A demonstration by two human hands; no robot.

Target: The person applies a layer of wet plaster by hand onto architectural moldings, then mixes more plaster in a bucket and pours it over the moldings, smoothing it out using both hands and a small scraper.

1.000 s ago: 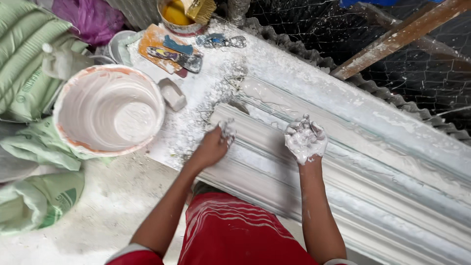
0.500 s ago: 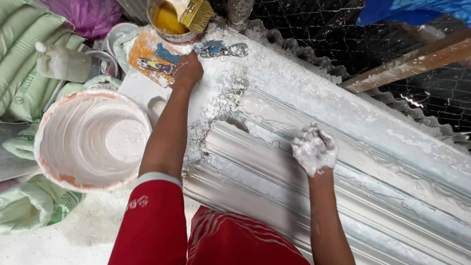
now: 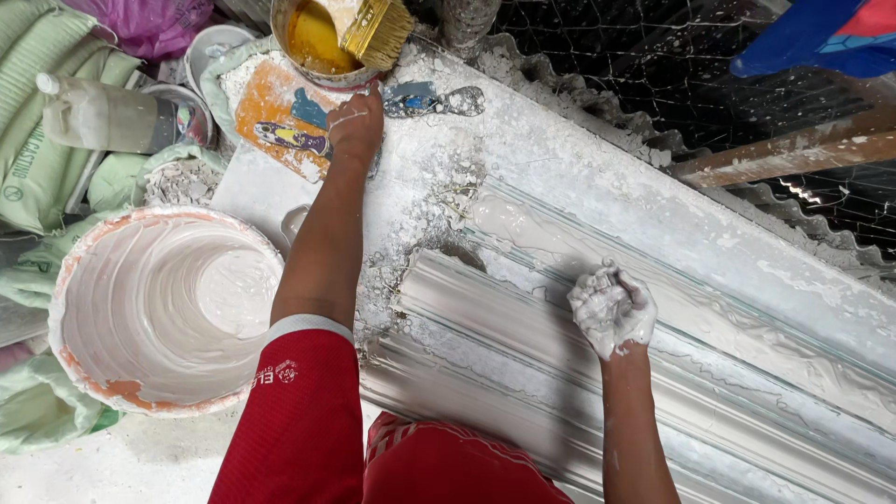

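1. A plaster-dusted counter (image 3: 579, 177) carries a long white ribbed moulding (image 3: 523, 327).
2. The right hand (image 3: 611, 308), its fingers curled around wet plaster, rests on the moulding.
3. The left hand (image 3: 357, 126) reaches a blue-handled scraper (image 3: 425, 98); its finger position is unclear.
4. A plaster-coated bucket (image 3: 163, 308) stands left.

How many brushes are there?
1. The brush rests across the can of yellow liquid at the top, just beyond the left hand. Others may be hidden out of view.
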